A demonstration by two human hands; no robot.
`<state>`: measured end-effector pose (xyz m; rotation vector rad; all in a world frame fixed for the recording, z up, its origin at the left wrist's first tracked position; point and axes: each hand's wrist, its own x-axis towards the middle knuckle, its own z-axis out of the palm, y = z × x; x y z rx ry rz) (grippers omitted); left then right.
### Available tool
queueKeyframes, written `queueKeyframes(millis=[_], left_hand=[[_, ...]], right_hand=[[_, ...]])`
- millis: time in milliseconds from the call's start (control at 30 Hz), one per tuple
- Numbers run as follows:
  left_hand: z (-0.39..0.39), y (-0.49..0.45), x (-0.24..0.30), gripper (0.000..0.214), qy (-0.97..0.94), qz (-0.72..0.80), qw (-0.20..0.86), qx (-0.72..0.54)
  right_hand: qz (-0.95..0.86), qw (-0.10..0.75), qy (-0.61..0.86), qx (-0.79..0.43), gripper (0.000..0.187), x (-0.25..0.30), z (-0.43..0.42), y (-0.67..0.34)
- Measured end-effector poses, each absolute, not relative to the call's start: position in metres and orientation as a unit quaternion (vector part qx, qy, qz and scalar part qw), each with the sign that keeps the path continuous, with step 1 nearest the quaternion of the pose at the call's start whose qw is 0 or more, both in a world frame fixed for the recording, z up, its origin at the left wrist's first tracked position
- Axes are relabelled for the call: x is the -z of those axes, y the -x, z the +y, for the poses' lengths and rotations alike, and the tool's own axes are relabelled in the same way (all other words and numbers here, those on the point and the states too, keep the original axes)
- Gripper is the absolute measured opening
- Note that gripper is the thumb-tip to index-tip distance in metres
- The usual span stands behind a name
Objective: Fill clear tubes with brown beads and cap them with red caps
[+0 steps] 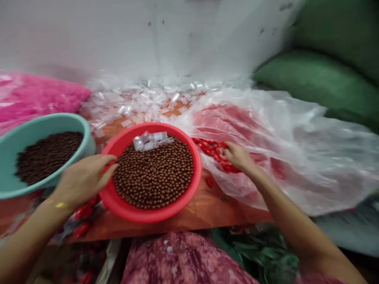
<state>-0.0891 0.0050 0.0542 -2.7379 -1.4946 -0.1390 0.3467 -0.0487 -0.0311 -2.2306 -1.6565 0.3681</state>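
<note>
My left hand (84, 177) is closed in a pinch at the left rim of a red basin (148, 215). Red shows between thumb and forefinger, but I cannot tell whether it is the rim or a small piece. Small round brown balls (154, 173) fill much of the basin, and several clear plastic tubes (151, 141) lie on top. On the right, my right hand (238, 156) pinches a small red plastic piece (223, 144) over a pile of similar red pieces (214, 152) at the mouth of a clear plastic bag (284, 134).
A teal basin (87, 138) of dark brown pieces stands left. Loose clear tubes (142, 102) spread along the wall behind. A bag of pink material (38, 94) lies far left, and green sacks (314, 79) are at right. Red-capped items (84, 213) lie below my left hand.
</note>
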Motion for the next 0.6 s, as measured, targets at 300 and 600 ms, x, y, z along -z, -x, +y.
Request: queueKeyframes(millis=[300, 600], left_hand=[[0.059, 0.012, -0.033, 0.031, 0.855, -0.495, 0.117, -0.102], [0.1, 0.023, -0.01, 0.026, 0.935, -0.316, 0.133, -0.091]], right_hand=[[-0.484, 0.543, 0.55, -0.411, 0.022, 0.002, -0.05, -0.237], [-0.458, 0.515, 0.484, -0.54, 0.034, 0.012, -0.035, -0.198]])
